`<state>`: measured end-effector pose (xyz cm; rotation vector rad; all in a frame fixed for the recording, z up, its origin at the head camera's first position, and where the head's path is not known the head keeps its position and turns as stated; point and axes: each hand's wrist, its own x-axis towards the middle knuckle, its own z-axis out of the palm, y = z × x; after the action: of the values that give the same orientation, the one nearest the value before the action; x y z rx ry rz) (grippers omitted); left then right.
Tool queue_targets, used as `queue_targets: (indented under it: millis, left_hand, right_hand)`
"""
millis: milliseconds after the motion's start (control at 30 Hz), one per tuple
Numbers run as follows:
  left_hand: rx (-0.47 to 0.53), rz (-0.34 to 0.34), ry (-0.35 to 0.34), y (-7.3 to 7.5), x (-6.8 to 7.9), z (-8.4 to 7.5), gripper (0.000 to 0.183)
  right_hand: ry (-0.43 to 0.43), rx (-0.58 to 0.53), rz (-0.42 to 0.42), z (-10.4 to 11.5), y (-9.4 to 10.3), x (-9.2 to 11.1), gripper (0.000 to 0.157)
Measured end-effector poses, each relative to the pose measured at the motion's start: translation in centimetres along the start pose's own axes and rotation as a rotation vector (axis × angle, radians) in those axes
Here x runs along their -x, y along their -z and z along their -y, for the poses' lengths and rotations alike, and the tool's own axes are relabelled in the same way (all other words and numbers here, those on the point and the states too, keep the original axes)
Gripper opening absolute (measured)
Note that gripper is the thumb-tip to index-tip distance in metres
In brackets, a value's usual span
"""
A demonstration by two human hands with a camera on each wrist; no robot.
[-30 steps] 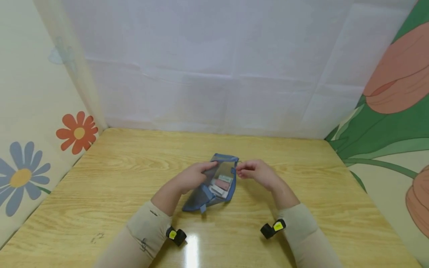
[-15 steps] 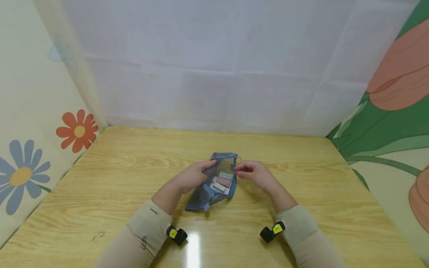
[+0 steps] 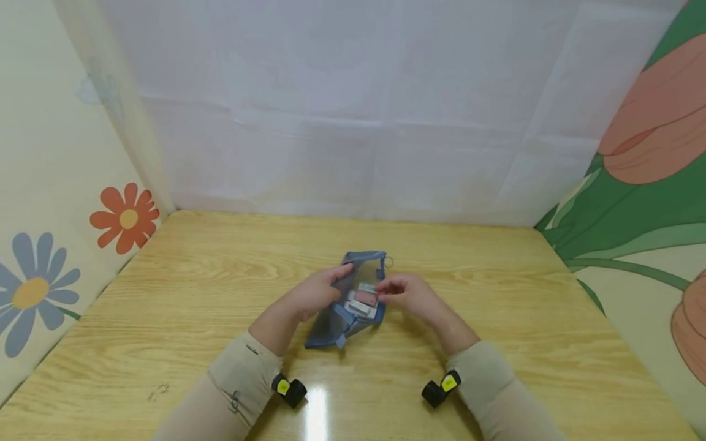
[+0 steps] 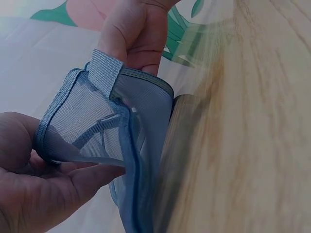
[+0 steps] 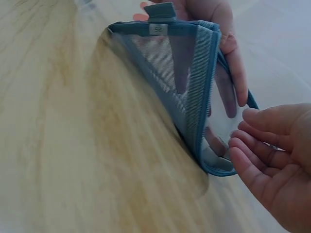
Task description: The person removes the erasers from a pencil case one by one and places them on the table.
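Blue mesh pouch (image 3: 337, 313), white and pink items (image 3: 364, 299) inside, is held over the middle of the wooden table (image 3: 375, 386), clamped between thumb and fingers of the left hand (image 3: 312, 295); beside it the right hand (image 3: 410, 296) is poised, fingers loosely bent, thumb apart.

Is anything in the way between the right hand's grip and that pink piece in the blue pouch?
Nothing visible is: the right hand's grip is at the open mouth of the blue pouch, close to the pink piece.
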<state>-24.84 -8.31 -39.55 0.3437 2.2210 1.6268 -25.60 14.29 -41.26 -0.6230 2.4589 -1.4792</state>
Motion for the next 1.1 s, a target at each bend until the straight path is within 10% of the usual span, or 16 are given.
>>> queue_targets:
  millis: [1100]
  left_hand:
    - [0.022, 0.024, 0.022, -0.1, 0.1, -0.4, 0.077]
  right_hand:
    - [0.023, 0.202, -0.042, -0.3, -2.2, -0.2, 0.018]
